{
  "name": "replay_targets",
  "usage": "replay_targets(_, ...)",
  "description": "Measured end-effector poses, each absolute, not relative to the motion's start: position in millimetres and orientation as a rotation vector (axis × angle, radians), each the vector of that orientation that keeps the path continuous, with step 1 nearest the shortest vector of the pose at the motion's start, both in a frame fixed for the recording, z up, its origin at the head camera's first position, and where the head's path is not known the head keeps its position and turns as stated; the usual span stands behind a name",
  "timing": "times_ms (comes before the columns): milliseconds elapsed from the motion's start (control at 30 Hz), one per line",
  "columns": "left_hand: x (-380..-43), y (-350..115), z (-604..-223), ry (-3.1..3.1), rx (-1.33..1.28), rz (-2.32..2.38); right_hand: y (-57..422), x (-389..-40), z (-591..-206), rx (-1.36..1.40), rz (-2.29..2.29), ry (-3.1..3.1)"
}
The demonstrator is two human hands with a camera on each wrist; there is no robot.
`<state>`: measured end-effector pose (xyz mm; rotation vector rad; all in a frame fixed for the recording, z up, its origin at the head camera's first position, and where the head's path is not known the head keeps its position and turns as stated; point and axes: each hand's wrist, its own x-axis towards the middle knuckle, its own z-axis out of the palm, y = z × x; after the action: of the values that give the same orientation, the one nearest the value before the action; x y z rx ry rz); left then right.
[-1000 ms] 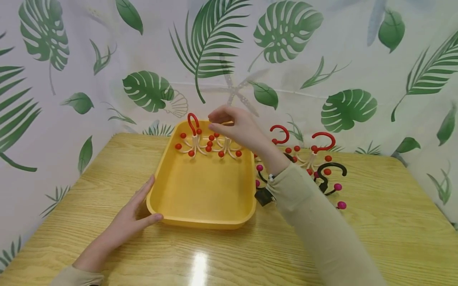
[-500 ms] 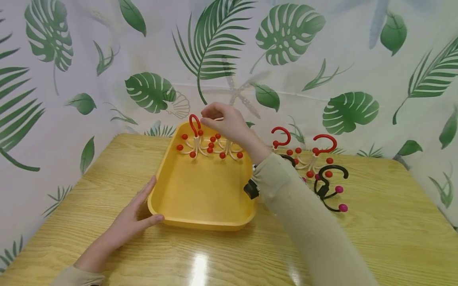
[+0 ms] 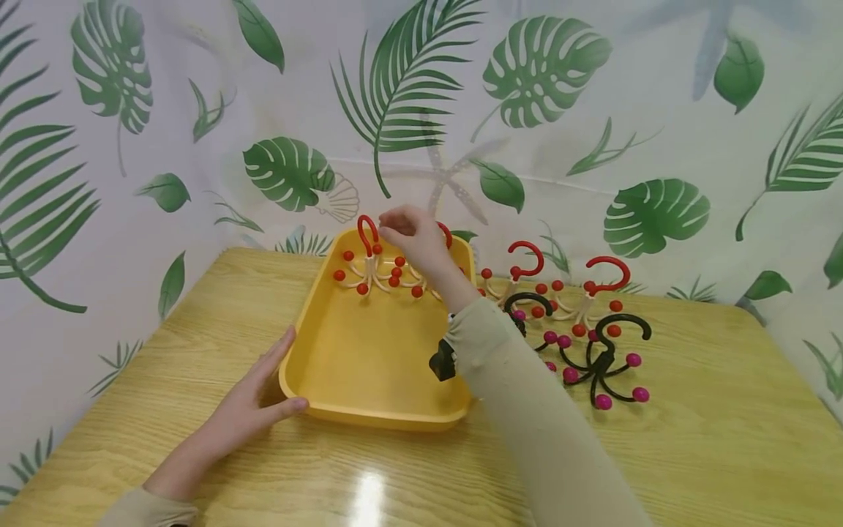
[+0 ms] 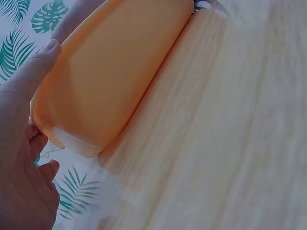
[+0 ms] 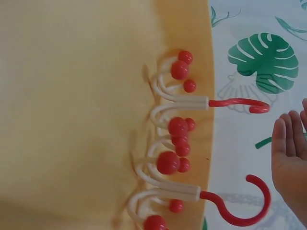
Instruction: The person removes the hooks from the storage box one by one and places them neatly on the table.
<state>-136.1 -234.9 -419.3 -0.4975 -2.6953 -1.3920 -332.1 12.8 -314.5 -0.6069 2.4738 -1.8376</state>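
A yellow tray stands on the table. My left hand steadies its near left corner, thumb on the front rim and fingers along the left side. Inside, at the far end, two multi-arm hangers stand side by side, with pale arms, red ball tips and red top hooks: the left hanger and the right hanger. My right hand hovers over the far end, fingertips beside the left hanger's hook. In the right wrist view its bent, loose fingers hold nothing and look apart from both hooks.
Right of the tray stand two more red-hooked hangers and, nearer, two black hangers with magenta balls. A leaf-printed cloth rises behind the table. My right forearm crosses the tray's right side.
My right hand has shifted from above the right hanger in the tray to beside the left one's hook. More of the black hangers shows. The left hand stays on the tray corner.
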Motion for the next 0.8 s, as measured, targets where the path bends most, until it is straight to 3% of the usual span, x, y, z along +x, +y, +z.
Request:
replay_targets(367,-138.0,-236.3,-421.5,-2.698,-0.501,-1.354,-5.1,-338.6,-333.8,-0.271,-1.860,2.407)
replay_targets(800,-136.9,-235.1,-420.5,-2.704,-0.486,-1.367,-16.2,-335.0,-336.9,-0.343,-1.881,2.267)
